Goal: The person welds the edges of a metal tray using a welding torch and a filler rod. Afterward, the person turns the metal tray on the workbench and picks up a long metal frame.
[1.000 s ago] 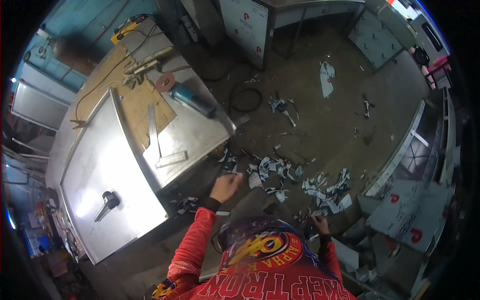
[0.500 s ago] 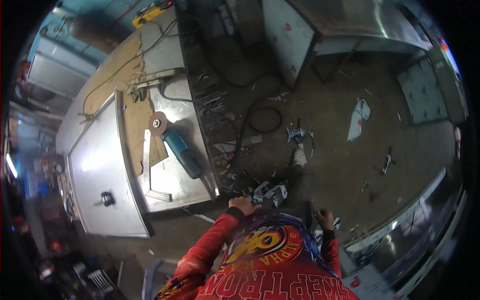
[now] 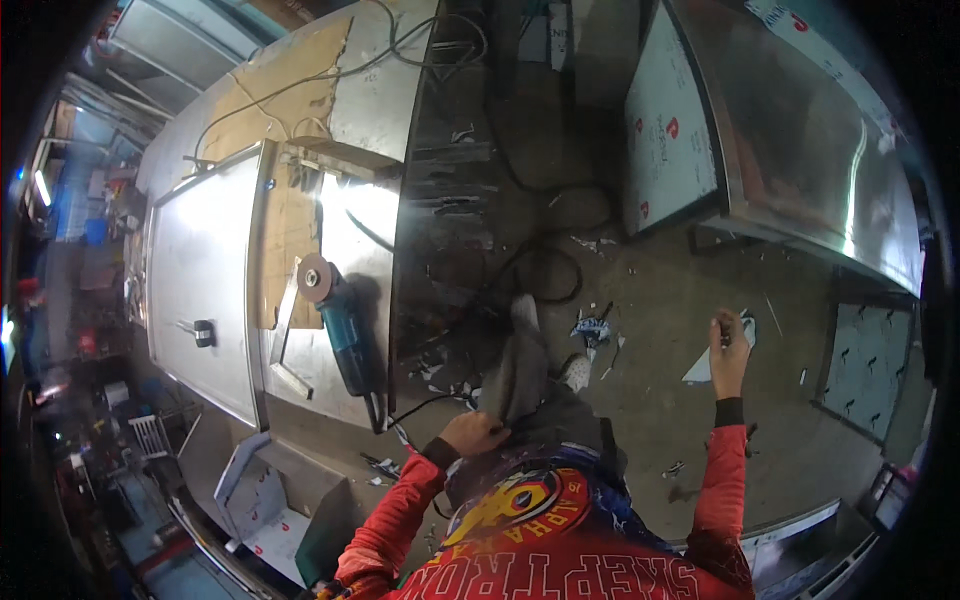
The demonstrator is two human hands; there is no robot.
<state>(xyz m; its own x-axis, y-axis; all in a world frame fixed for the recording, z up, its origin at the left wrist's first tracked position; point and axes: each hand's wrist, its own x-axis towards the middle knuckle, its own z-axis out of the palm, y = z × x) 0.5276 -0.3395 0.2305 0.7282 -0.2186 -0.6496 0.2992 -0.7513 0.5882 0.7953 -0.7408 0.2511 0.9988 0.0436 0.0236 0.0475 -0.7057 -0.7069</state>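
My left hand (image 3: 474,434) hangs beside my dark trouser leg (image 3: 522,380), its fingers curled, with nothing visible in them. Out to the right, my right hand (image 3: 730,352) is raised over the floor, fingers loosely bent and apart, holding nothing that I can see. Behind it lies a scrap of white film (image 3: 700,370), partly hidden by the hand. Nearest my left hand on the workbench (image 3: 318,385) is a teal angle grinder (image 3: 346,345) with a brown disc. A metal square (image 3: 284,335) lies next to it.
A framed metal panel (image 3: 205,270) with a small dark roll-shaped object (image 3: 204,333) covers the bench's left part. A cable (image 3: 545,275) loops across the floor among scraps. Metal cabinets (image 3: 800,150) stand at far right; film-covered sheet pieces (image 3: 285,525) lie at lower left.
My right hand has swung from beside my body out to the right and forward. One leg now reaches forward. The view has shifted, bringing the right-hand cabinet further into sight.
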